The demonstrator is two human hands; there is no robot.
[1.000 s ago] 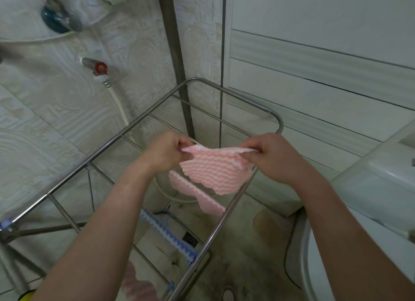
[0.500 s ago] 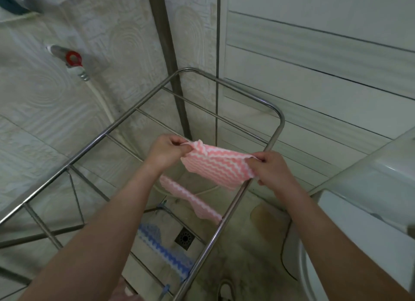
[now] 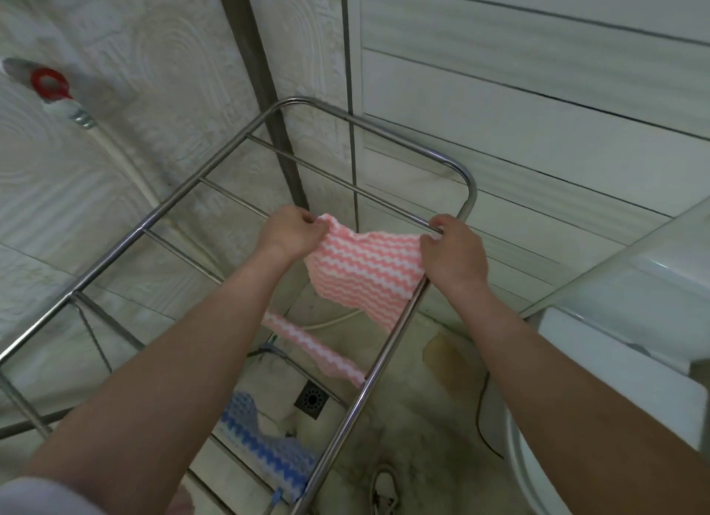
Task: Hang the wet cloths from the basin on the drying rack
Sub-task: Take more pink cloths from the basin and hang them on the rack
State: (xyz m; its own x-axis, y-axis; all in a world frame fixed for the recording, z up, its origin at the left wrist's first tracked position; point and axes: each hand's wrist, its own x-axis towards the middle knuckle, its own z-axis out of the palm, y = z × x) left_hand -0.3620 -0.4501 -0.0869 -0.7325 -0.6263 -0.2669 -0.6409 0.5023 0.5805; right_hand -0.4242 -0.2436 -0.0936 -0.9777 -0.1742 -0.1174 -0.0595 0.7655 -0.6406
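rack (image 3: 215, 195) glossy smooth metal; pink cloth (image 3: 365, 272) matt, ribbed; wall tiles (image 3: 115, 176) embossed.

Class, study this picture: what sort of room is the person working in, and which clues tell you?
Most likely a bathroom or laundry corner: tiled walls, a floor drain, a wall tap feeding a white hose, and a metal drying rack.

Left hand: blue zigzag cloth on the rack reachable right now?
Probably not yet: the left hand pinches a corner of the pink zigzag cloth, stretched to the right hand. The blue zigzag cloth hangs lower.
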